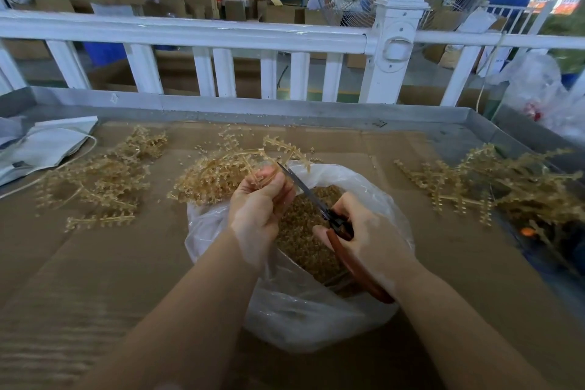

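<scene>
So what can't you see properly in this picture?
Head view only:
- Handles of the scissors: mostly covered by the right hand.
- Where the left hand grips the plastic sprigs: hidden by its own fingers.
- Brown bits in the bag: too small to tell their shape.
- Orange thing: blurred, half buried under the right pile.
</scene>
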Action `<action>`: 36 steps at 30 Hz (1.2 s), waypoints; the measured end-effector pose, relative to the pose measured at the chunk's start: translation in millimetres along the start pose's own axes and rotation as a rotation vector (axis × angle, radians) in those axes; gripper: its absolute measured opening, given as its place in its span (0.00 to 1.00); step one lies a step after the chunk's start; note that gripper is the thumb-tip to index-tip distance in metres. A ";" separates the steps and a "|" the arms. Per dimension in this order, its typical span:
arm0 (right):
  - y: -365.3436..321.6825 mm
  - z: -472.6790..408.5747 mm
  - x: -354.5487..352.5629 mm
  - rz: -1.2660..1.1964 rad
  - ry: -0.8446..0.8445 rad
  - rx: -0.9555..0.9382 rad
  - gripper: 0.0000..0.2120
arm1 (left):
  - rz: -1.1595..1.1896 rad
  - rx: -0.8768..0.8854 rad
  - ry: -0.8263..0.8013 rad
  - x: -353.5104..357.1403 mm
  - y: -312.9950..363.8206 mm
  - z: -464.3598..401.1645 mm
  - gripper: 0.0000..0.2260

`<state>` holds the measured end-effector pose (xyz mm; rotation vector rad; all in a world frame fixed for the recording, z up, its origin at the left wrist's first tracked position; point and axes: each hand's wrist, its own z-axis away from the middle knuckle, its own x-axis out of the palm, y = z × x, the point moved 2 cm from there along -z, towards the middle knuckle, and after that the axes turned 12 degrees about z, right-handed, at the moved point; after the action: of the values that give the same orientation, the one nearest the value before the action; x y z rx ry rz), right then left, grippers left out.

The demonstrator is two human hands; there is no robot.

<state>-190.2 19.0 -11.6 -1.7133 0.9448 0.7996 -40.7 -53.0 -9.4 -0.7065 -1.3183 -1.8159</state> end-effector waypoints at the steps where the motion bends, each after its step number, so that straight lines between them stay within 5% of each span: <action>1: -0.3 0.1 -0.6 0.013 0.006 -0.009 0.10 | 0.002 -0.002 0.002 -0.3 -0.3 0.0 0.09; 36: 2.5 5.1 2.0 0.091 0.018 0.000 0.15 | -0.053 -0.063 -0.047 -10.7 -10.9 3.0 0.08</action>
<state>-191.9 22.8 -15.9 -1.6896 1.0419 0.8444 -43.9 -45.5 -22.7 -0.7588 -1.3255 -1.9008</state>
